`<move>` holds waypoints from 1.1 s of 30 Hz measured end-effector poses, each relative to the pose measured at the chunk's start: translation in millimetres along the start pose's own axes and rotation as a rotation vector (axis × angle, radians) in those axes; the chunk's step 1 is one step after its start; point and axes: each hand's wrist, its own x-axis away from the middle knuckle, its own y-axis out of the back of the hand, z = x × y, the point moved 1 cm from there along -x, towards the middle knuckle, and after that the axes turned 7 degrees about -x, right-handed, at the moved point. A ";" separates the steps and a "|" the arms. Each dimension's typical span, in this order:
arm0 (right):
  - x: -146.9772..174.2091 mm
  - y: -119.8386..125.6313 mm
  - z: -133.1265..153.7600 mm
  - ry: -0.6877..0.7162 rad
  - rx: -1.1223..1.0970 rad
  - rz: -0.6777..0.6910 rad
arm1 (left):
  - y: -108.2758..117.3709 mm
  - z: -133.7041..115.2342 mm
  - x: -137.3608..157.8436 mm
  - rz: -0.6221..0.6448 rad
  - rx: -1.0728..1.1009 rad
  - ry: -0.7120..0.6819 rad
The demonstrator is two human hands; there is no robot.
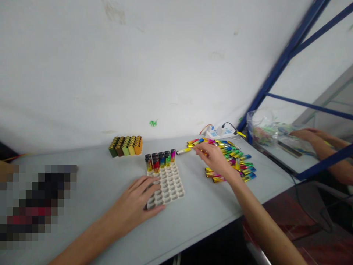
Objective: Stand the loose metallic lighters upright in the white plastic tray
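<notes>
Fingers stretched out, my left hand (pixel 142 193) lies over the left edge of a white tray (pixel 179 189) with rows of round pockets. Several colourful lighters (pixel 156 164) with black tops stand upright in the far rows of this tray. My right hand (pixel 212 156) is beside a loose pile of shiny multicoloured lighters (pixel 249 171), its fingers bent together in a pinch. What sits between those fingertips is too small to make out. Just left of them is a yellow and silver lighter (pixel 183 151).
A block of green, brown, yellow and orange lighters (pixel 126 146) stands near the wall. A white power strip (pixel 220 131) with cables lies behind the pile. On the right are a blue metal frame (pixel 271 79), a plastic bag (pixel 263 127) and another person's hands (pixel 306 135).
</notes>
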 end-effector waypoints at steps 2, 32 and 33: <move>18.0 23.0 -18.9 -0.026 0.048 0.116 | 0.7 0.7 -0.6 0.002 0.000 -0.009; -3.2 -6.0 25.4 -0.256 -0.835 -0.015 | 7.7 0.6 -5.5 0.091 0.081 0.040; -9.5 -14.9 31.7 -0.274 -0.913 -0.024 | 7.3 0.4 -5.3 0.087 0.079 0.042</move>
